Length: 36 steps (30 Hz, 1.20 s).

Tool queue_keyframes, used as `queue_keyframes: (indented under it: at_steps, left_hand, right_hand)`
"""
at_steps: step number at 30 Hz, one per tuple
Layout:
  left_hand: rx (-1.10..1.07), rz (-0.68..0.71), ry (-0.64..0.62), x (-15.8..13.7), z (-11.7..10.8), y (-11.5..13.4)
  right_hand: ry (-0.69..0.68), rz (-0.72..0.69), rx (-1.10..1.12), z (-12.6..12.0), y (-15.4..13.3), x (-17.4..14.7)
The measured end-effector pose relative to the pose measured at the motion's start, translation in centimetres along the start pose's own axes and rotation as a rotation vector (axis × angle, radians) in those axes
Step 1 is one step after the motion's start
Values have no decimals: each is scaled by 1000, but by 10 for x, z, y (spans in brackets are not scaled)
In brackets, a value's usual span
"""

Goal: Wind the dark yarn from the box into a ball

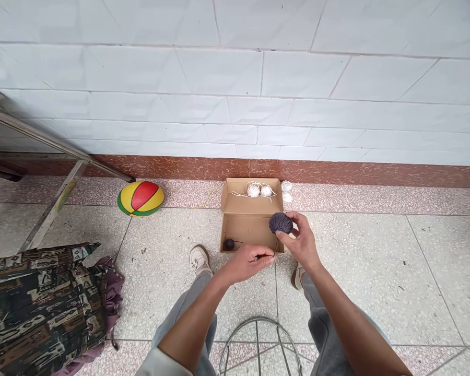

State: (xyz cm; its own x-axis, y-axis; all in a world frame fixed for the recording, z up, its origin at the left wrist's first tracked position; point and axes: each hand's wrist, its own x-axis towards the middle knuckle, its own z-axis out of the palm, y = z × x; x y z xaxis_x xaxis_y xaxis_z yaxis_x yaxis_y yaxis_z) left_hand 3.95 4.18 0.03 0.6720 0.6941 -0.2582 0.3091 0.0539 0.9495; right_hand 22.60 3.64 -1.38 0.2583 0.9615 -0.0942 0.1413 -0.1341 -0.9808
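Note:
My right hand (301, 241) grips a dark grey ball of yarn (281, 223) above the right side of an open cardboard box (250, 221). A strand of dark yarn (276, 245) runs down from that ball to my left hand (254, 262), whose thumb and fingers pinch it near the box's front edge. Inside the box's front half, a smaller dark ball of yarn (229, 244) rests at the left corner. Two white balls of yarn (259, 190) with loose strands lie in the raised lid half.
White yarn balls (286, 191) sit on the floor right of the lid. A yellow, red and green ball (141, 198) lies to the left, near a metal frame (58, 203). A patterned cloth bag (43, 308) is at lower left. A round metal stool frame (260, 344) stands between my legs.

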Motion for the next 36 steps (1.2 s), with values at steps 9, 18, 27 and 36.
queue_keyframes:
  at_steps: [9, 18, 27, 36]
  left_hand:
    - [-53, 7, 330, 1, -22, -2]
    - [-36, -40, 354, 9, -16, -14]
    - [57, -27, 124, 7, -1, -5]
    - [-48, 29, 195, -3, -13, 3]
  right_hand:
    - [-607, 289, 13, -2, -15, -13]
    - [-463, 438, 526, -4, -20, -14]
    - [-77, 107, 164, 5, -3, -4]
    - [-296, 55, -265, 2, 4, -3]
